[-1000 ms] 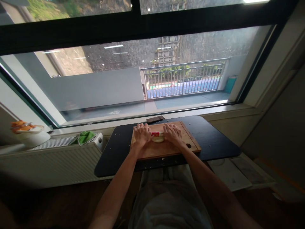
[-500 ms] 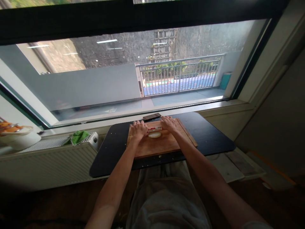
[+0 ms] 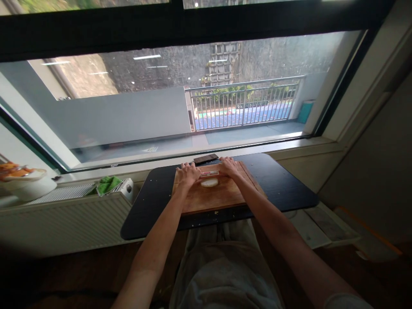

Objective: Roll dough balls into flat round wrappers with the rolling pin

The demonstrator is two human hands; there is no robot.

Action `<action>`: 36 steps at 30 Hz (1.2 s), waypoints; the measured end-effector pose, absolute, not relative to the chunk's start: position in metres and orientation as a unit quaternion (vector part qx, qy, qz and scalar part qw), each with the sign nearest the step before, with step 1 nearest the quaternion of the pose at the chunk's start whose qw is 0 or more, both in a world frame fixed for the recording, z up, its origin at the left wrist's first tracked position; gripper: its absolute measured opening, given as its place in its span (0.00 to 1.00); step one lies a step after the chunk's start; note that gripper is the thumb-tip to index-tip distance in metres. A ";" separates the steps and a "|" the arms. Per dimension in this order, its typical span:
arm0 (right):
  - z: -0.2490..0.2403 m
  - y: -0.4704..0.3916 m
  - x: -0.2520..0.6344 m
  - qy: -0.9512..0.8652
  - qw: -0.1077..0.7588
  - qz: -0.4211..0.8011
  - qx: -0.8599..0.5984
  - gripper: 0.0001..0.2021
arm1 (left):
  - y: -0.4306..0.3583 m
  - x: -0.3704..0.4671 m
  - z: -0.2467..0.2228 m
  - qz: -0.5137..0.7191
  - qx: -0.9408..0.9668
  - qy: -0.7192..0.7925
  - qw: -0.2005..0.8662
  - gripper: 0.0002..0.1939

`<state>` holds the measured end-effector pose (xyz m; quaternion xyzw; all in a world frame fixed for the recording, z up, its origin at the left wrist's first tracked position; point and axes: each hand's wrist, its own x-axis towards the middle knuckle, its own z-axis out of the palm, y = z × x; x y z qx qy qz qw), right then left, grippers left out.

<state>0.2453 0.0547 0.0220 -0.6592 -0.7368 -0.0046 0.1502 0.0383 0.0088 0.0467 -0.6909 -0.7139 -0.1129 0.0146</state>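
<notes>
- Gripping the left end of the red-and-white printed tube [image 3: 209, 174], my left hand [image 3: 188, 174] curls over it at 9 o'clock in the head view.
- My right hand [image 3: 229, 167] is closed around the other end, at 3 o'clock.
- The tube lies crosswise above the wooden cutting board [image 3: 214, 199]; at its 6 o'clock sits a pale, flat dough round [image 3: 209, 183].
- At the board's 9 o'clock, a green cloth [image 3: 108, 185] rests on the radiator [image 3: 74, 223].

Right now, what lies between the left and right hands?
In the head view, a red-and-white tube spans left hand to right hand; a pale disc lies on the board, nearer the person.
</notes>
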 end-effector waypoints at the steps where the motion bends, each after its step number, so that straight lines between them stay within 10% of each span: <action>1: 0.023 0.054 0.246 -0.733 0.144 0.003 -0.665 0.22 | 0.008 0.038 0.047 -0.112 -0.692 -0.713 0.012 0.24; 36: 0.019 0.030 0.246 -0.725 0.128 0.015 -0.676 0.21 | 0.006 0.041 0.031 -0.112 -0.680 -0.723 0.036 0.21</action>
